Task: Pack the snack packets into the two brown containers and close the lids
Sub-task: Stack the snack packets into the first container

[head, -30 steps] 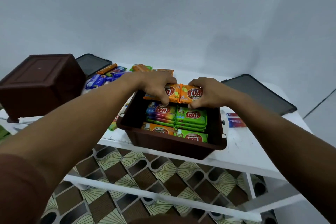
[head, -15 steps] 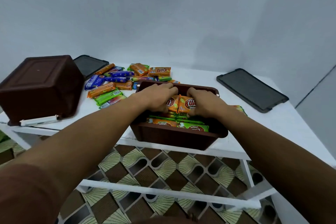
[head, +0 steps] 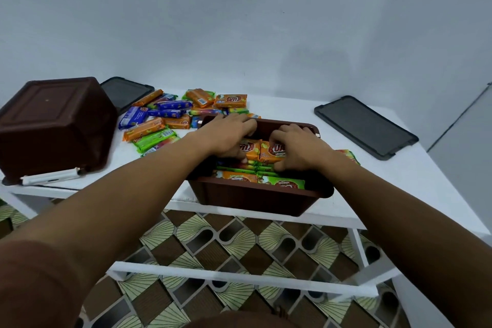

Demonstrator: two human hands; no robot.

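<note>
An open brown container sits at the front edge of the white table, filled with green and orange snack packets. My left hand and my right hand reach into it side by side, each gripping one of two orange packets pressed onto the stack. A second brown container rests upside down at the left. Loose orange, blue and green packets lie scattered behind and to the left of the open container. A dark lid lies flat at the right and another dark lid at the back left.
A white pen-like object lies by the overturned container's front edge. One packet peeks out to the right of the open container. Below the table's white frame, patterned brown and green floor tiles show. A pale wall rises behind.
Both hands have lowered the two orange packets from above the container's back rim down onto the stack inside. The view has widened, showing the loose packets behind.
</note>
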